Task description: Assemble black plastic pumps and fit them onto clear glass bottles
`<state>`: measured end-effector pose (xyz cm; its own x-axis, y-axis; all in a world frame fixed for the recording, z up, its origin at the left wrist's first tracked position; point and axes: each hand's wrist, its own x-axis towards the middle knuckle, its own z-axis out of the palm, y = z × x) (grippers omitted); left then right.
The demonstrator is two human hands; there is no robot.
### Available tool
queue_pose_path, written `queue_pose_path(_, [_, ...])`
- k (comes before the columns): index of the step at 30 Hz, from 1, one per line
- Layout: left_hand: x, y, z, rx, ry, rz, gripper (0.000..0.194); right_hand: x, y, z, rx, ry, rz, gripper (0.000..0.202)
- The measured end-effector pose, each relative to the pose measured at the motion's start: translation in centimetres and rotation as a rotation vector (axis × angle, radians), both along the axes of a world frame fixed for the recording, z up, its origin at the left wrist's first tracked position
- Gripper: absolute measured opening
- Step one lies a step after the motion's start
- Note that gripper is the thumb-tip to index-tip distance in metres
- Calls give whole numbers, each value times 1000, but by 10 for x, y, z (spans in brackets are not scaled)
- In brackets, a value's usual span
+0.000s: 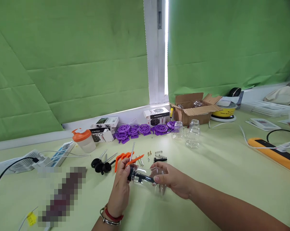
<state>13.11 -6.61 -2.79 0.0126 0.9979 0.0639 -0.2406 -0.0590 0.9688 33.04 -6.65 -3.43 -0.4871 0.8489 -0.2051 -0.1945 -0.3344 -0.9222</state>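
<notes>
A clear bottle-shaped container (148, 171) lies tilted on its side between my hands, with a black tube inside and a black cap at its left end. My left hand (122, 184) is closed round the capped end, where an orange lever (136, 159) and a thin metal rod stick out. Fingers of my right hand (167, 178) wrap the wider end of the container. Behind my left hand lie more orange levers (121, 158) and black parts with metal rods (101, 166). Springs (158, 152), a black piece (160, 159) and small brass-coloured bits (149, 153) lie just beyond the container.
Purple plastic parts (145, 129), small printed boxes (103, 134), clear containers (192, 134) and an open cardboard box (195, 112) line the back. An orange-lidded shaker (84, 140) and power strip (63, 154) are left; an orange-and-black bar (275, 154) is right.
</notes>
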Motion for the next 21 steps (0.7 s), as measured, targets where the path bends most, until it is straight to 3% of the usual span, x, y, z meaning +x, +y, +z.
queue_pose_path(4, [-3, 1, -4, 28, 402, -22, 27, 6, 0, 3, 95, -63, -19, 54])
queue_pose_path(9, [-3, 4, -6, 84, 471, 17, 33, 9, -4, -2, 289, -236, -15, 56])
queue_pose_path(11, [-2, 5, -4, 48, 441, 30, 31, 10, -5, -2, 537, -394, -11, 57])
queue_pose_path(15, [1, 7, 0, -168, 301, 45, 36, 10, -4, -3, 1273, -746, -46, 51])
queue_pose_path(17, [3, 7, 1, -265, 227, 55, 38, 9, -3, -2, 1490, -794, -22, 45])
queue_pose_path(19, [3, 7, 0, -276, 166, 118, 37, 9, -1, -2, 1489, -747, -62, 53])
queue_pose_path(21, [2, 7, -3, -192, 127, 161, 34, 8, 1, -2, 1212, -661, -199, 74])
